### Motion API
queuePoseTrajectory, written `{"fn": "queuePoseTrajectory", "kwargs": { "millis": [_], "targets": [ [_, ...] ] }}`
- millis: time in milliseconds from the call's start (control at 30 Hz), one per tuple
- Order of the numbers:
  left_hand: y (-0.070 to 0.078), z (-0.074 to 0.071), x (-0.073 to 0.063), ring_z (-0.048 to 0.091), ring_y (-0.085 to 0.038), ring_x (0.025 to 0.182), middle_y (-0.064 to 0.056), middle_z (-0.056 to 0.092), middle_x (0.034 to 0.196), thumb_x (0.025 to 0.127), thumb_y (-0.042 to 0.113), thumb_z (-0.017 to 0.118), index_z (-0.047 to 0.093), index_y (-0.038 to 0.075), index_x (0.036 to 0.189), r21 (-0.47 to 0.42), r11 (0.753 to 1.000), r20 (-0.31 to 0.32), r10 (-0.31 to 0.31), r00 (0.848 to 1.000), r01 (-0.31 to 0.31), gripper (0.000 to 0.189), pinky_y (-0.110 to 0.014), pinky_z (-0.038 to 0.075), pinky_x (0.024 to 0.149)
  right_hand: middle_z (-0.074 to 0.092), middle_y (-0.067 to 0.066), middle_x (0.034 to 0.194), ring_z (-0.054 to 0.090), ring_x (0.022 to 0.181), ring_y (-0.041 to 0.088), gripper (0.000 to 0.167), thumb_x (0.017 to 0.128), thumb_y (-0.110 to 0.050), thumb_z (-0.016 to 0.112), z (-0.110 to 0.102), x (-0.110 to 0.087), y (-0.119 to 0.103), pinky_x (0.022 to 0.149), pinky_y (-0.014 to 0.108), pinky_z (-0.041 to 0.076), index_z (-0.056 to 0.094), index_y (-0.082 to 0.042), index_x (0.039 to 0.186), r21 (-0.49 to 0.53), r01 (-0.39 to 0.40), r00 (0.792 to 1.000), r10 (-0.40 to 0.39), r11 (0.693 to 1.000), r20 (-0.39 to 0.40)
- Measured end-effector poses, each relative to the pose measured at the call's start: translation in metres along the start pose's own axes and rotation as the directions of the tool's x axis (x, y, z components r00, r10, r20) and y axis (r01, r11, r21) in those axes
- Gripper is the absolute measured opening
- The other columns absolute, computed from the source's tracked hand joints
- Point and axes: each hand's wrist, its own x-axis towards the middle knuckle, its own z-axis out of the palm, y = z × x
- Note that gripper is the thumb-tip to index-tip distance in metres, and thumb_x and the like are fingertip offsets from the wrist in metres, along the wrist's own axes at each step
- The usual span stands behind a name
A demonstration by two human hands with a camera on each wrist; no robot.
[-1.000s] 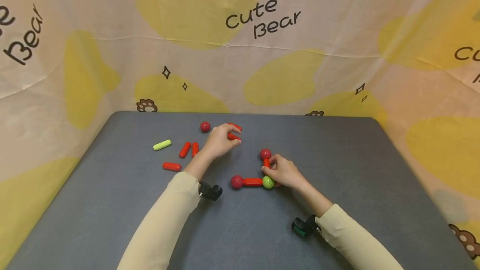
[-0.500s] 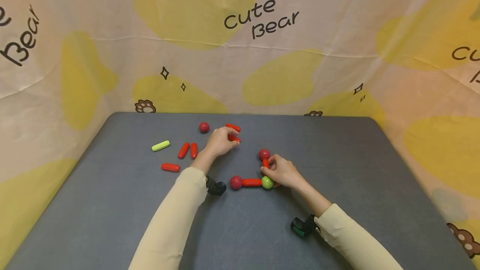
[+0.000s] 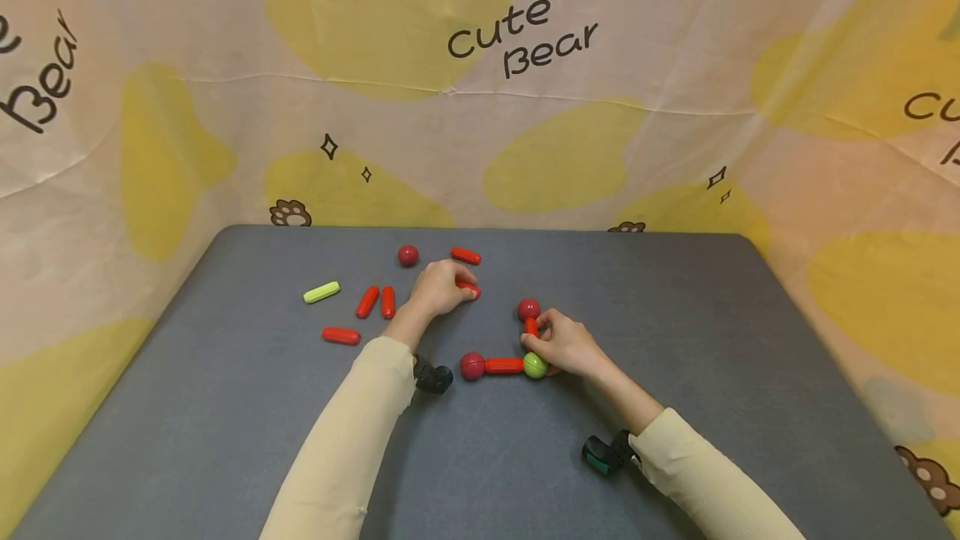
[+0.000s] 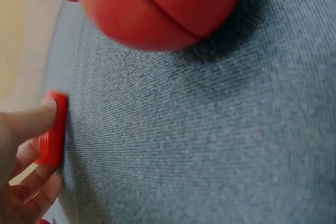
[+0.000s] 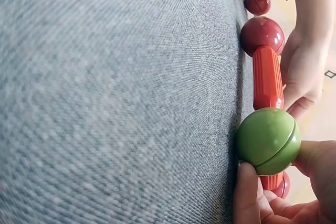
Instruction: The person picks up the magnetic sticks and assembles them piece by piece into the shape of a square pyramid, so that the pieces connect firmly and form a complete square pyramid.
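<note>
In the upper middle of the head view, a red stick (image 4: pixel 56 129) was pinched between thumb and fingertips by the left hand (image 3: pixel 437 288). Right of centre, a short red bar (image 3: pixel 532 326) between a dark red ball (image 3: pixel 528 309) and a green ball (image 3: pixel 535 366) was pinched by the right hand (image 3: pixel 567 345). A light left pinch near mid-length, both ends left uncovered, seemed best, with the green ball steadied low over the bench (image 3: pixel 675 315).
</note>
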Motion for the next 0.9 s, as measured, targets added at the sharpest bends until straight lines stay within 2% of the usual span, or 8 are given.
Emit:
{"fn": "queuePoseTrajectory", "kwargs": {
  "millis": [267, 633, 900],
  "targets": [
    [0.0, 0.0, -0.002, 0.058, -0.021, 0.09, -0.001, 0.069, 0.094, 0.08, 0.018, 0.071, 0.072, 0.014, 0.098, 0.033, 0.999, 0.027, -0.013, 1.0, 0.012, 0.019, -0.036, 0.046, 0.082, 0.06, 0.001, 0.072, 0.053, 0.048, 0.009, 0.035, 0.083, -0.028, 0.065, 0.001, 0.0, 0.0, 0.045, 0.025, 0.043, 0.055, -0.002, 0.104, 0.004, -0.001, 1.0, 0.001, 1.0, 0.004],
    [0.017, -0.003, -0.011, 0.058, -0.018, 0.083, 0.0, 0.069, 0.09, 0.081, 0.017, 0.069, 0.072, 0.013, 0.099, 0.012, 0.998, 0.088, 0.064, 0.994, -0.065, 0.019, -0.033, 0.047, 0.078, 0.059, 0.002, 0.072, 0.054, 0.046, 0.009, 0.034, 0.084, -0.027, 0.065, 0.002, 0.001, 0.001, 0.044, 0.025, 0.045, 0.054, -0.002, 0.104, 0.028, -0.019, 1.0, 0.019, 0.999, 0.007],
    [0.025, -0.001, -0.017, 0.056, -0.016, 0.08, 0.002, 0.067, 0.088, 0.08, 0.017, 0.07, 0.072, 0.015, 0.098, -0.012, 0.995, 0.114, 0.103, 0.988, -0.103, 0.017, -0.03, 0.046, 0.074, 0.06, 0.002, 0.072, 0.053, 0.048, 0.009, 0.034, 0.083, -0.028, 0.065, 0.001, 0.002, 0.0, 0.045, 0.024, 0.043, 0.054, -0.003, 0.103, 0.016, -0.029, 1.0, 0.029, 0.999, 0.009]
  ]
}}
